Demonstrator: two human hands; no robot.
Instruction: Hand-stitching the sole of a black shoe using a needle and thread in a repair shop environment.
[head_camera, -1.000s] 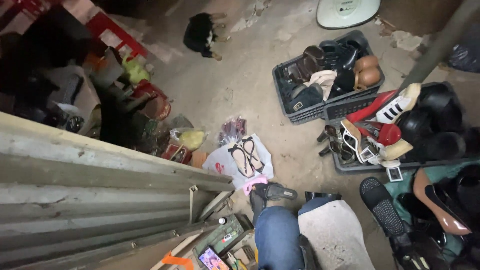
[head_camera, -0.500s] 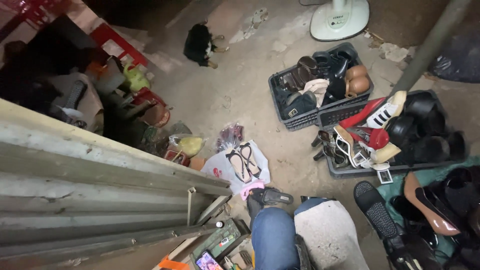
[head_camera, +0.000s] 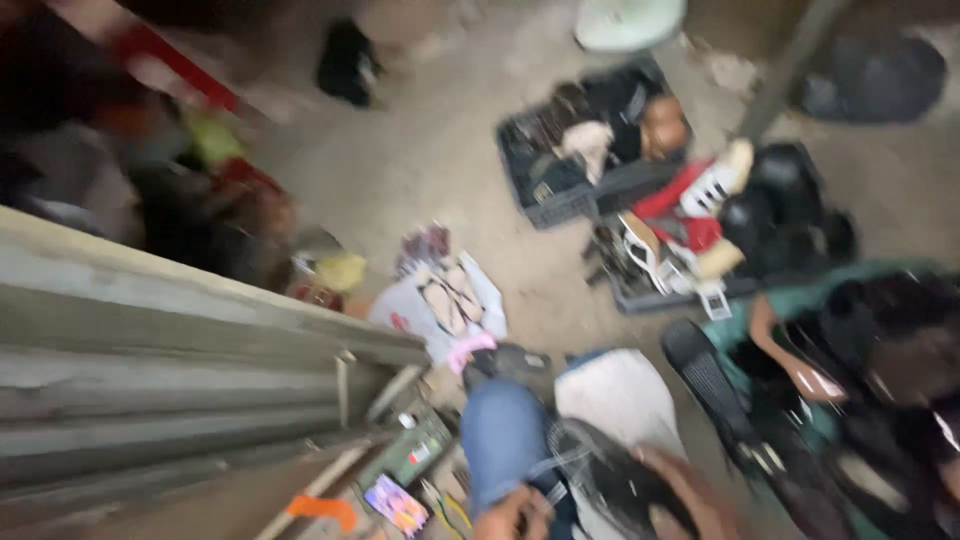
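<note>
The picture is blurred by motion. At the bottom edge my right hand (head_camera: 692, 492) lies on a black shoe (head_camera: 600, 482) that rests over my knee in blue jeans (head_camera: 503, 440). My left hand (head_camera: 508, 517) shows only partly, fingers curled, touching the shoe's near end. Whether it grips the shoe is hidden by blur. A white cloth (head_camera: 622, 398) lies just beyond the shoe.
A grey wooden bench (head_camera: 180, 380) fills the left. On the floor ahead are a white bag with sandals (head_camera: 442, 300), a black crate of shoes (head_camera: 560, 190), a second tray of shoes (head_camera: 690, 255), and more dark shoes (head_camera: 712, 385) at right. A phone (head_camera: 396, 503) lies by my knee.
The view has tipped down and blurred. My two hands and the black shoe have come into view at the bottom edge. The things on the floor have not moved.
</note>
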